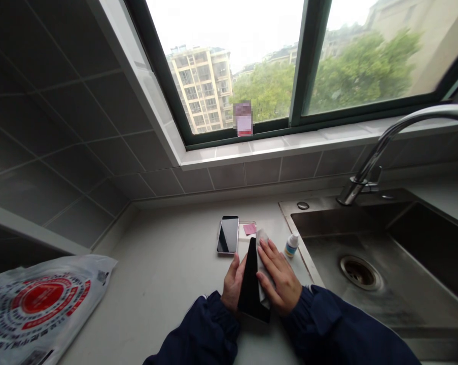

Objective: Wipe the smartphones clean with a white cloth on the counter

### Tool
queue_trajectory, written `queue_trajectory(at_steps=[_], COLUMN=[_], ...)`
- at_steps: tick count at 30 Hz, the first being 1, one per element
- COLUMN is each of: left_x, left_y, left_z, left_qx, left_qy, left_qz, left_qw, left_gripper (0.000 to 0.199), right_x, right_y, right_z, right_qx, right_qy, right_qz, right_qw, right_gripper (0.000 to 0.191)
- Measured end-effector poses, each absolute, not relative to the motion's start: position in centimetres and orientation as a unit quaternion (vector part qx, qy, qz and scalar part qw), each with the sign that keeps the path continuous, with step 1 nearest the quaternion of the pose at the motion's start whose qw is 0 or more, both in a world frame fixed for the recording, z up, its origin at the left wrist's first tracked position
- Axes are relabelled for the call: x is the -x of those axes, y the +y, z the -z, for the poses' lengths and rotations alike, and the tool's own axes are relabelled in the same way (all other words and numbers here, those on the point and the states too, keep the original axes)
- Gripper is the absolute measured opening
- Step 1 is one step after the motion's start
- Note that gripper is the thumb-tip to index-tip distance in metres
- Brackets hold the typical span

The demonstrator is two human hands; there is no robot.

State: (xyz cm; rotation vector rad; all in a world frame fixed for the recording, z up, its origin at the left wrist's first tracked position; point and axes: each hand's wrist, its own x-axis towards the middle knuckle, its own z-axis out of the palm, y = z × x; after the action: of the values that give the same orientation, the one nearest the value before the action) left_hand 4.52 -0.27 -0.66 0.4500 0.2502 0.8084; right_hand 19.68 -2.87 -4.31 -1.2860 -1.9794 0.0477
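Observation:
A dark, flat, tablet-like object (249,286) is tilted up on its edge above the counter. My left hand (233,284) holds its left side, with the thumb up. On the other side, my right hand (280,276) presses a white cloth or tissue (262,238) against it, fingers close together. Behind them a phone (228,234) lies flat with its dark screen up. Beside the phone is a clear case-like item (245,236) with a pink piece of paper (249,229) on it. A small white-capped bottle (291,245) with a blue and yellow label stands right of my right hand.
A steel sink (346,294) with a curved faucet (377,147) is at the right. A white plastic bag (42,304) with red print lies at the left. The window sill (232,150) runs behind the counter (156,268).

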Motion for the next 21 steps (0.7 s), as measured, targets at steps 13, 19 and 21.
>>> queue_trajectory(at_steps=[13,19,21], left_x=[-4.6,-4.6,-4.5], left_y=[-0.2,0.0,0.0], left_z=[1.0,1.8,2.1], left_qx=[-0.215,-0.212,-0.207], left_qy=[0.136,0.161,0.189], left_qz=[-0.389,-0.387,-0.398], left_qw=[0.885,0.883,0.874], left_gripper=[0.066,0.063,0.058], right_x=[-19.7,-19.4,-19.3], right_y=[-2.9,-3.5,-3.6], right_z=[4.3,3.6,3.3], right_qx=[0.511,0.492,0.475], right_qy=[-0.778,-0.811,-0.82], right_qz=[-0.023,-0.031,-0.038], right_qw=[0.364,0.314,0.315], right_gripper=[0.061,0.055,0.054])
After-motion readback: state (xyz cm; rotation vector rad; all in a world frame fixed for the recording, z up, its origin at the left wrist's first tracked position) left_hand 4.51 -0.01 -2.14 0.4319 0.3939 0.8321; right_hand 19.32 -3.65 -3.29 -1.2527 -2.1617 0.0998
